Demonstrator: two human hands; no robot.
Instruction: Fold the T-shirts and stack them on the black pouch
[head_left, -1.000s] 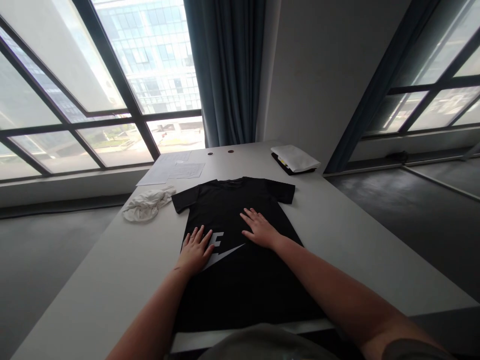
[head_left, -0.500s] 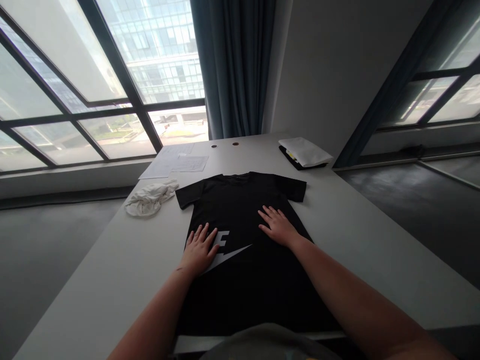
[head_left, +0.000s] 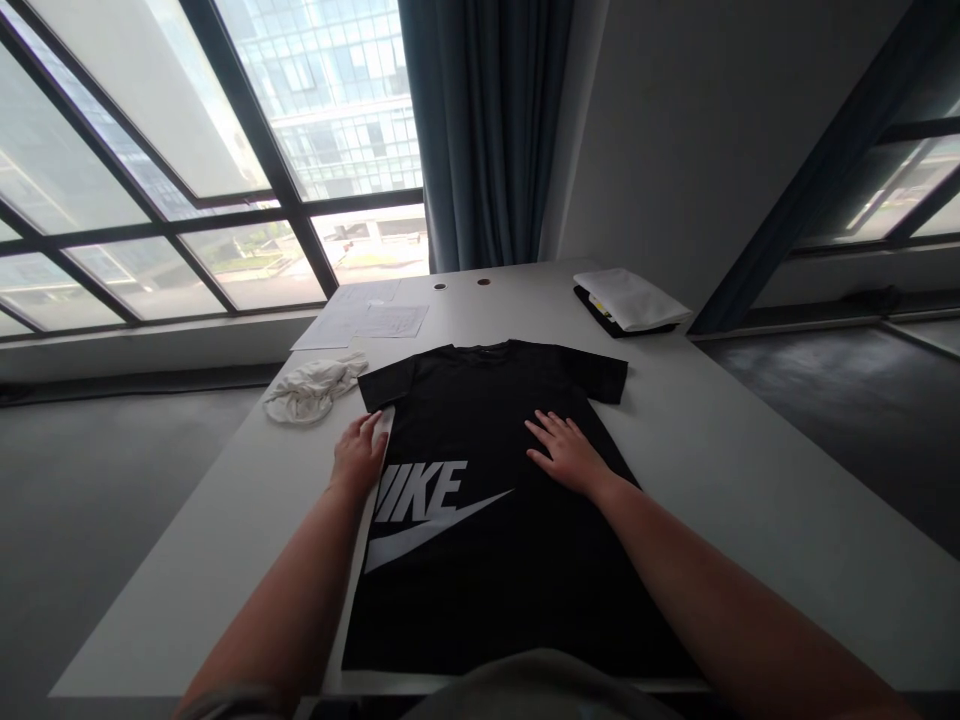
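A black T-shirt point(head_left: 487, 420) with a white logo lies spread flat, front up, on the white table point(head_left: 735, 480). My right hand point(head_left: 566, 452) rests flat on the shirt's right chest, fingers spread. My left hand point(head_left: 358, 452) lies at the shirt's left edge, just below the left sleeve, fingers extended and together on the table beside the cloth. Neither hand holds anything.
A crumpled white garment point(head_left: 313, 386) lies left of the shirt's sleeve. Paper sheets point(head_left: 375, 318) sit at the far side near the window. A folded white cloth on a dark item point(head_left: 630, 300) is at the far right. Curtain and wall stand behind the table.
My left hand slid off the logo to the shirt's left edge, uncovering the whole print. My right hand stayed on the chest. The view shifted slightly left.
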